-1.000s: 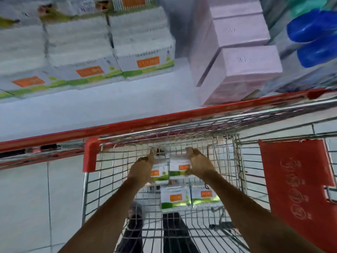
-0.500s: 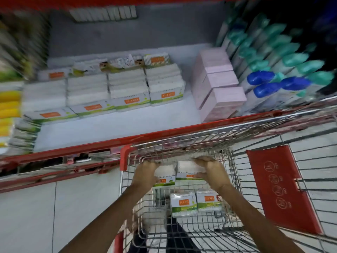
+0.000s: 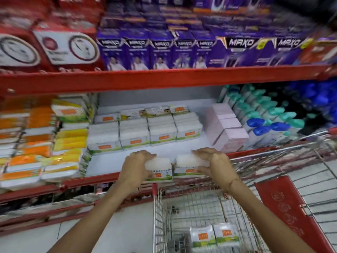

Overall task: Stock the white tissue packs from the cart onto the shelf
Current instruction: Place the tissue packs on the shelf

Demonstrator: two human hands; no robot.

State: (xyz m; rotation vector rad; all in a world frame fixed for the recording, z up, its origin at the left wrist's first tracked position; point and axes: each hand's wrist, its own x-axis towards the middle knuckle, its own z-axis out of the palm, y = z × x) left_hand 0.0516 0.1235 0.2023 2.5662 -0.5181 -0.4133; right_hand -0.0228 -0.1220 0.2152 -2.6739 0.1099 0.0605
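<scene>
My left hand (image 3: 135,166) grips one white tissue pack (image 3: 160,168) with an orange label and green base. My right hand (image 3: 214,165) grips a second white tissue pack (image 3: 189,164) beside it. Both packs hang side by side over the front lip of the white shelf (image 3: 109,161), above the cart's near corner. A row of the same packs (image 3: 144,132) stands stacked further back on the shelf. Two more packs (image 3: 215,236) lie in the bottom of the wire cart (image 3: 160,216).
Orange and yellow packets (image 3: 45,143) crowd the shelf's left side. Pink boxes (image 3: 226,130) and teal- and blue-capped bottles (image 3: 269,117) fill the right. Purple boxes (image 3: 164,50) sit on the red-edged shelf above. The cart's red flap (image 3: 291,212) is at lower right.
Both hands have lifted the two packs out of the cart and up to the shelf's front edge. The view has swung upward from the cart to the shelves.
</scene>
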